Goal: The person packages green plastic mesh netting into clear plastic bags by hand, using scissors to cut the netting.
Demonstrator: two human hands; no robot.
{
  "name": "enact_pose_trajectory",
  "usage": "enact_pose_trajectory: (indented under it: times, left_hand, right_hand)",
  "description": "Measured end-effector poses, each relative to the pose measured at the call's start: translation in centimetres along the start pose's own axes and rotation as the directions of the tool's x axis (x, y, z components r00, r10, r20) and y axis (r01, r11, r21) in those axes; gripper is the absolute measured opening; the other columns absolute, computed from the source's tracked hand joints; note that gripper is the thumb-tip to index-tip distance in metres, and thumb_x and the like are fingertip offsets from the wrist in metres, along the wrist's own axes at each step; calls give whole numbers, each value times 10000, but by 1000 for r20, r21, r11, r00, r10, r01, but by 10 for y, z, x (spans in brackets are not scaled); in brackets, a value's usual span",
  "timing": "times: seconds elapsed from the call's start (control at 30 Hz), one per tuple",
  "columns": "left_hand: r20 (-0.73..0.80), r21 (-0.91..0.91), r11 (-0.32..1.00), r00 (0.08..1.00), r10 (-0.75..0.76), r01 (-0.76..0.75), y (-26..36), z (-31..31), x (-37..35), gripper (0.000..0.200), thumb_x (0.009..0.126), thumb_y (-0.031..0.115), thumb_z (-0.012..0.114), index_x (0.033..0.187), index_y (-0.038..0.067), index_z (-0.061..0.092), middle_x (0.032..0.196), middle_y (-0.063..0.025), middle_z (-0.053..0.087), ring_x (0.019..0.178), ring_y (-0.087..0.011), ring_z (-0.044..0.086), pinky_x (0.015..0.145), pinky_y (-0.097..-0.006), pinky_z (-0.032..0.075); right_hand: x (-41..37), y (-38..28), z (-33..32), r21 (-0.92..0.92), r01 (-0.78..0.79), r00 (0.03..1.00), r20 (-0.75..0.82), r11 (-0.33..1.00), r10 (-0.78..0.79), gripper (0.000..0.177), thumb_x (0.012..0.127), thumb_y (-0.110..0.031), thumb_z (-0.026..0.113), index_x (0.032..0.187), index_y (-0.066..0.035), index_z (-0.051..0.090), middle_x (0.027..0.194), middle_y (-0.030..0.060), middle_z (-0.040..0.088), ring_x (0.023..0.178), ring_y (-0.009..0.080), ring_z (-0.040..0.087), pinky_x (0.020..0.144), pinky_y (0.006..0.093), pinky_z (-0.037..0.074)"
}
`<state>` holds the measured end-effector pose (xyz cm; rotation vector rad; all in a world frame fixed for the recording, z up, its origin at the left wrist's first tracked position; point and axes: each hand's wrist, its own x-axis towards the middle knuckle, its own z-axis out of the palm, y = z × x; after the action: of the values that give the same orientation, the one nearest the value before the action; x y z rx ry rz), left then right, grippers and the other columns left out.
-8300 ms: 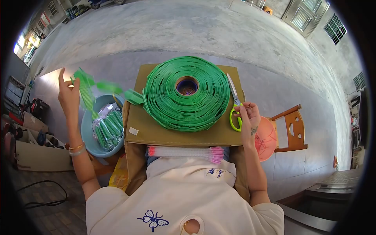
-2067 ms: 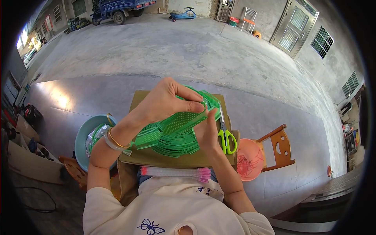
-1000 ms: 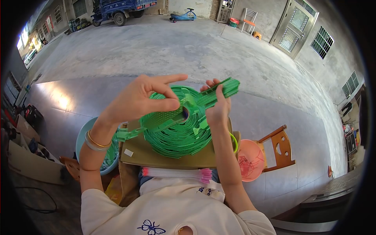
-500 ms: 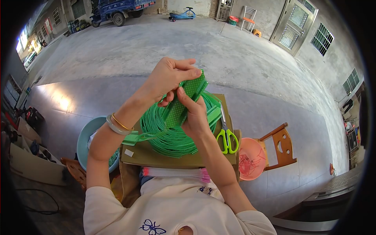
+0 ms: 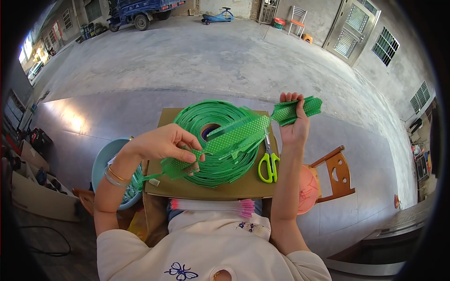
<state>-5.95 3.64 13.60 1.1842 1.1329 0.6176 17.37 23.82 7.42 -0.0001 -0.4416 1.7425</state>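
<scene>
A green ribbon with pale dots stretches slantwise between my hands, above a large coil of green ribbon with a round hole in its middle. My left hand pinches the lower left part between thumb and fingers, and a narrow tail hangs from there toward the blue basin. Up to the right, my right hand wraps its fingers round the other, bunched end. The coil lies on a brown board. Scissors with lime-green handles rest at the board's right side.
Across my lap lies a bundle of thin white sticks with pink ends. A pink basin stands at the right beside a wooden chair. Farther off are a blue truck and a blue ride-on toy.
My hands have moved apart, the left down and leftward, the right to the right. The ribbon that was bunched between them is now drawn out lengthwise, uncovering the coil's middle.
</scene>
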Motion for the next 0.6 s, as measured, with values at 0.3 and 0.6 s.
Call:
enact_pose_trajectory:
  times: [0.3, 0.6]
  left_hand:
    - [2, 496, 536, 618, 786, -683, 44, 40, 9, 143, 682, 39, 734, 823, 56, 717, 965, -146, 668, 1142, -297, 516, 998, -454, 307]
    - [-299, 391, 692, 627, 719, -607, 52, 30, 76, 168, 763, 180, 709, 902, 86, 714, 870, -158, 679, 1144, -234, 519, 855, -341, 429]
  right_hand:
    - [-30, 60, -20, -250, -183, 983, -19, 951, 184, 135, 941, -136, 445, 994, -27, 505, 912, 101, 572, 844, 215, 572, 830, 371, 481]
    - [-70, 84, 27, -137, -459, 838, 260, 878, 479, 577, 901, -551, 337, 1117, -40, 496, 961, 93, 566, 835, 218, 594, 732, 347, 511]
